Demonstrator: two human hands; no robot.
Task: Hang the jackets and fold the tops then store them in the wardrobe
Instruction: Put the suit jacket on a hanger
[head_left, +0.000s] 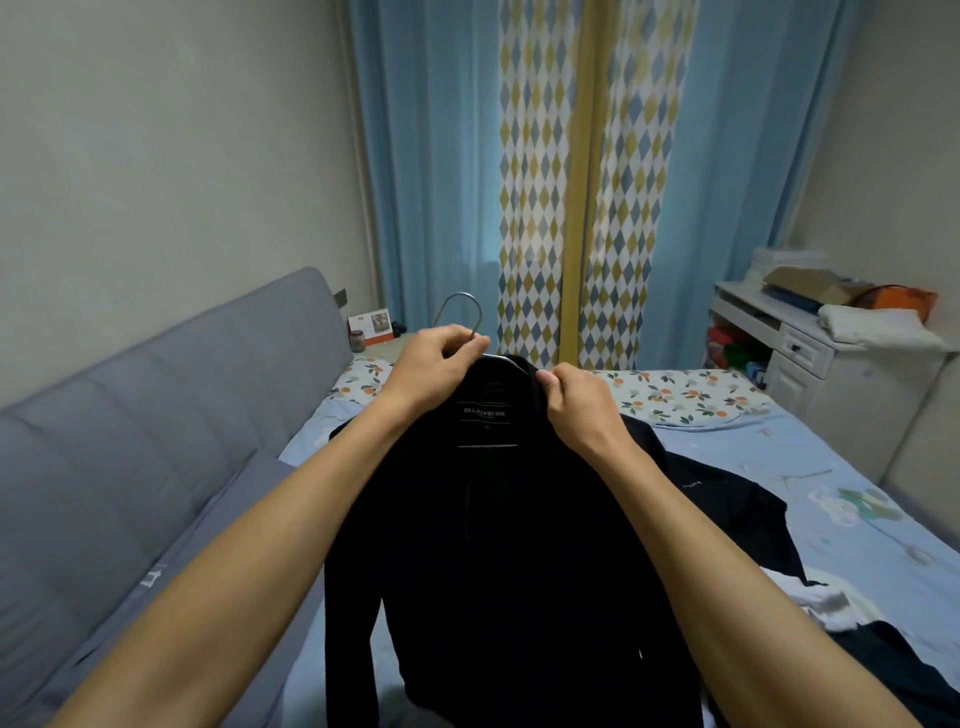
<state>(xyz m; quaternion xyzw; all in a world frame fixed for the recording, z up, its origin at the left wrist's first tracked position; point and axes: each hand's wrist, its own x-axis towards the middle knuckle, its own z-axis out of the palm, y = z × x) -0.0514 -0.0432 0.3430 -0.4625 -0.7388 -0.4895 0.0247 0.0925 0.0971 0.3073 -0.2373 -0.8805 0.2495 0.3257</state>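
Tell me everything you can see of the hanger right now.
Only part of the hanger shows: a thin, silvery, metal-looking hook standing upright and a short stretch of shoulder bar. The left hand grips its neck; the rest sits hidden inside the collar of the black jacket, which the right hand pinches above the bed.

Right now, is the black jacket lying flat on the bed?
No. The black jacket is held up above the bed: the left hand grips the hanger and the right hand pinches its collar.
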